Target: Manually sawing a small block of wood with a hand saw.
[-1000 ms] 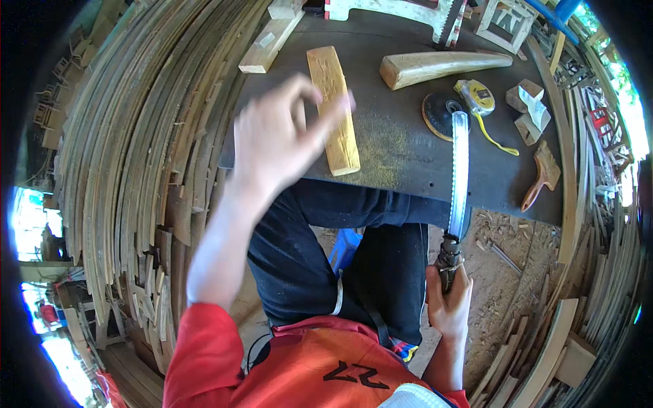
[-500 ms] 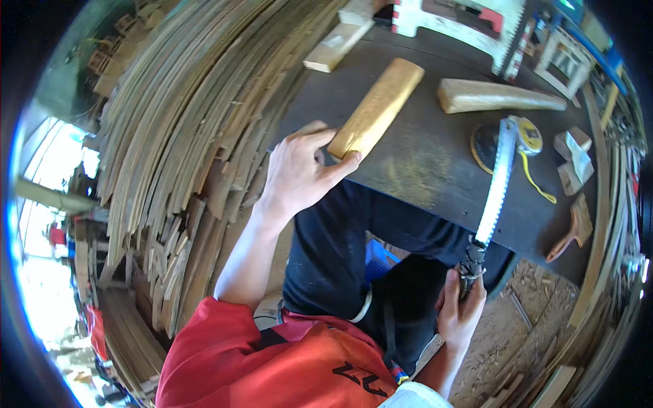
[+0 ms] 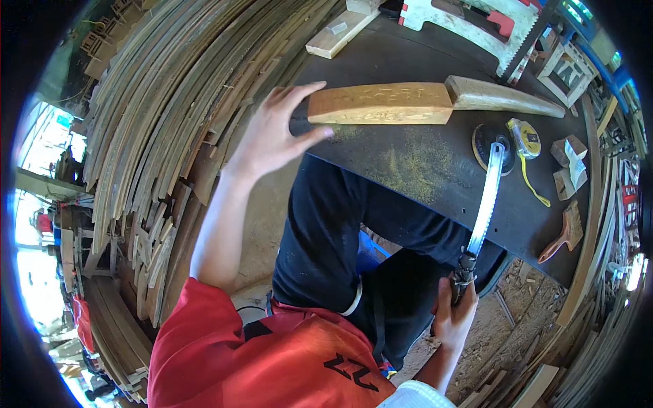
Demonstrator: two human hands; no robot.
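A yellowish wooden block (image 3: 381,105) lies crosswise on the dark tabletop (image 3: 367,153). My left hand (image 3: 275,129) is open around its left end, thumb and fingers spread; whether a fingertip touches it I cannot tell. The block's right end meets a paler tapered piece of wood (image 3: 503,96). My right hand (image 3: 454,313) grips the dark, wrapped handle of a curved hand saw (image 3: 487,197) at the table's near edge. The saw blade points away from me, its tip over a round black disc (image 3: 484,139).
A yellow tape measure (image 3: 524,139) lies beside the disc, its tape partly out. Farther right are small wood blocks (image 3: 570,153) and a wooden-handled brush (image 3: 568,228). A white frame with red parts (image 3: 469,27) stands at the back. Long boards (image 3: 183,102) are stacked left.
The wooden block has turned from slanting to crosswise, and now meets the tapered piece. My left hand has moved left and its fingers have spread. The saw stays in my right hand.
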